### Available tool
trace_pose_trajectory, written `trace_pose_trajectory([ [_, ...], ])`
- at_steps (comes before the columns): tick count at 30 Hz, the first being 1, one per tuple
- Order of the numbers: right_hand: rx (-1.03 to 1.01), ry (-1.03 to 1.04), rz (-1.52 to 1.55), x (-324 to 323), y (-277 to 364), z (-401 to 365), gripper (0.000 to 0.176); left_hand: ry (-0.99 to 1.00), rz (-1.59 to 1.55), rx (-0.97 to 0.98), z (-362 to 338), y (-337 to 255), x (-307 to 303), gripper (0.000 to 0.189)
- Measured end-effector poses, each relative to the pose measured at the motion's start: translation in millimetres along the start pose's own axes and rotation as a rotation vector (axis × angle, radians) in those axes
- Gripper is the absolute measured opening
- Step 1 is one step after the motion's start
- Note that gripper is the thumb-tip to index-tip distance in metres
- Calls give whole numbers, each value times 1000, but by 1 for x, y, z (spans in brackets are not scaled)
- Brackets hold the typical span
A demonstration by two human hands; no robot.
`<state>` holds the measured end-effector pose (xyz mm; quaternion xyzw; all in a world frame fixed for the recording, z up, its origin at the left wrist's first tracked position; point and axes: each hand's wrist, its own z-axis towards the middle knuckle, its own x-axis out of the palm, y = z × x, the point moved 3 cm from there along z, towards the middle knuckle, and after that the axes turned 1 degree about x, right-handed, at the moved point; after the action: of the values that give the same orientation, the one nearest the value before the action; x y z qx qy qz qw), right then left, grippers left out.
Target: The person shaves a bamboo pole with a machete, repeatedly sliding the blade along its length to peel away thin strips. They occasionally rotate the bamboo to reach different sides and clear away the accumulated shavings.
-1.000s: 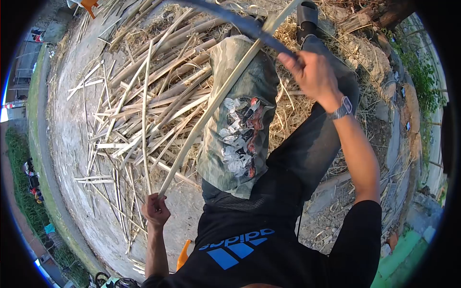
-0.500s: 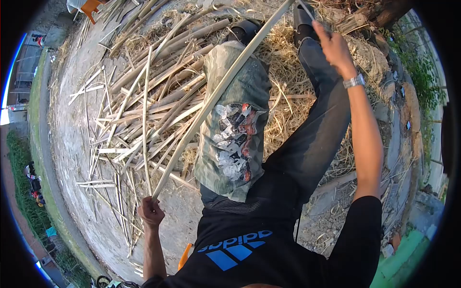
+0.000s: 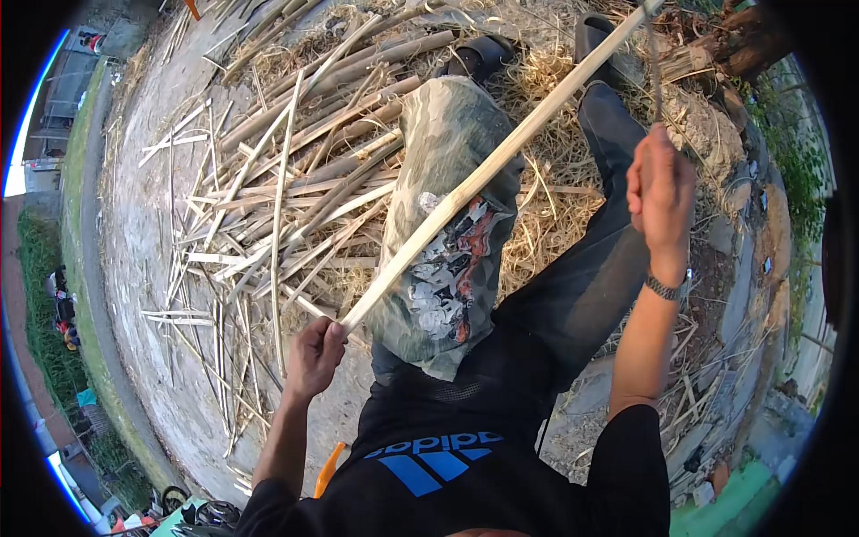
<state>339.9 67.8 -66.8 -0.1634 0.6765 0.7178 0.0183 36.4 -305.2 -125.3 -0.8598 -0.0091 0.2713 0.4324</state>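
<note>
My left hand (image 3: 315,358) is closed around the near end of a long pale bamboo strip (image 3: 483,170). The strip slants up and to the right across my lap, over a greenish patterned cloth (image 3: 438,116) spread on my thigh. My right hand (image 3: 663,183) is wrapped round the handle of a knife, mostly hidden in the fist. Its thin dark blade (image 3: 655,76), smeared by motion, points away from me and reaches up to the strip's far end.
Split bamboo pieces (image 3: 295,170) lie heaped on the ground to the left. Curly shavings (image 3: 546,233) cover the ground between my legs. A thick log (image 3: 752,45) and a rough stone block (image 3: 707,121) stand at the upper right. An orange object (image 3: 329,470) shows by my left side.
My left hand has moved right and up with the strip's near end. My right hand has come back toward my body with the knife, and the strip has shifted to the right.
</note>
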Motion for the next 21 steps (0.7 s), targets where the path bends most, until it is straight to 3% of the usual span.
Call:
trace_pose_trajectory([
  [2, -83, 204, -54, 38, -3, -31, 58, 0, -6, 60, 10, -8, 16, 48],
  [4, -226, 441, -394, 69, 11, -55, 61, 0, -19, 80, 13, -25, 28, 49],
  [6, -269, 511, -599, 96, 0, -77, 62, -3, -34, 99, 18, -30, 30, 49],
  [8, -350, 484, -619, 110, -10, -82, 64, -45, -32, 45, 18, -23, 30, 49],
  [12, -311, 503, -526, 112, -9, -50, 66, -94, 12, 90, 17, -22, 29, 49],
  [15, -393, 451, -637, 119, -3, -44, 67, -109, 36, 71, 26, -27, 28, 51],
  [17, -320, 377, -713, 122, -1, -49, 67, -97, 3, 64, 26, -28, 28, 51],
  [21, -373, 508, -703, 120, -1, -68, 67, -32, -67, -22, 20, -34, 32, 51],
])
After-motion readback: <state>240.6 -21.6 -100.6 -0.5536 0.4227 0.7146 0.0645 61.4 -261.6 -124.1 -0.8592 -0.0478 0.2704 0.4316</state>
